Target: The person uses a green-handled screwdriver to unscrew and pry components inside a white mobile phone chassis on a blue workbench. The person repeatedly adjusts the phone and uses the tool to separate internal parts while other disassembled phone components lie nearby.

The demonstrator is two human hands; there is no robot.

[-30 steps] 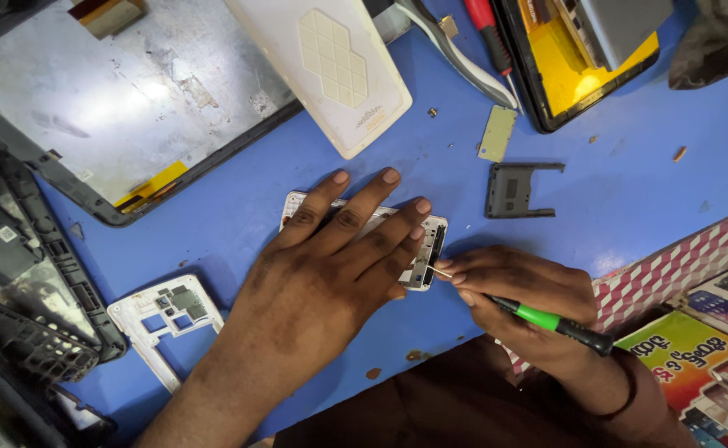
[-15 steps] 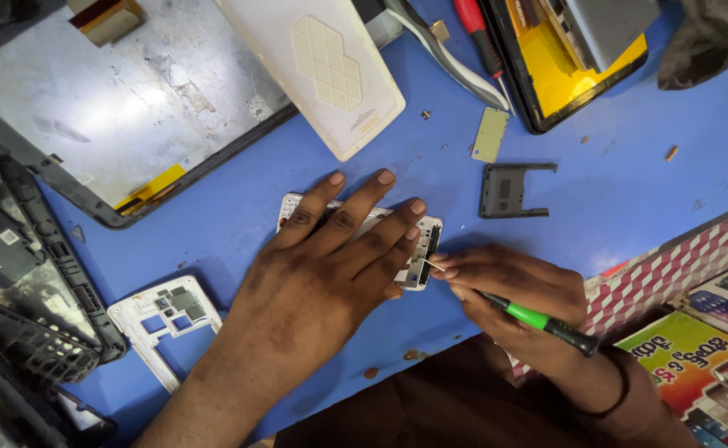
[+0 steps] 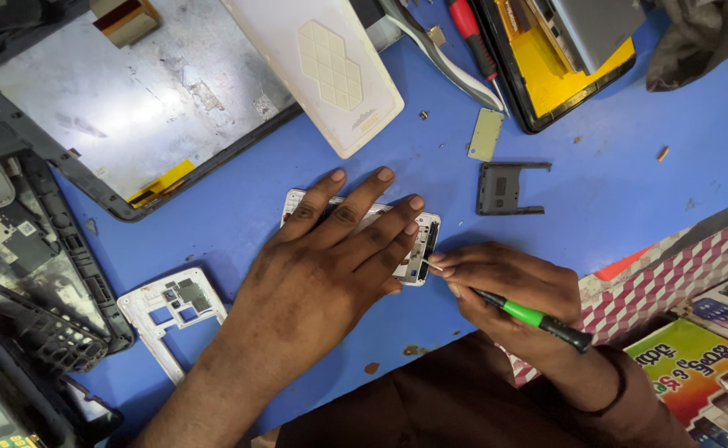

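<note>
head view: left hand (image 3: 331, 249) flat, fingers spread, pinning white phone frame (image 3: 418, 249) at centre, long axis 9-to-3, while right hand (image 3: 505, 286) at 4 o'clock pinches green-handled screwdriver (image 3: 513, 311), tip touching the frame's 3 o'clock end.

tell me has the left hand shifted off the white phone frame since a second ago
No. The left hand lies flat on the white phone frame as before, the same way off the dark bracket. Only the camera drifted.

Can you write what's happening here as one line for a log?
left hand: flat on white phone frame | right hand: holds green screwdriver, tip at frame edge | blue table
</note>
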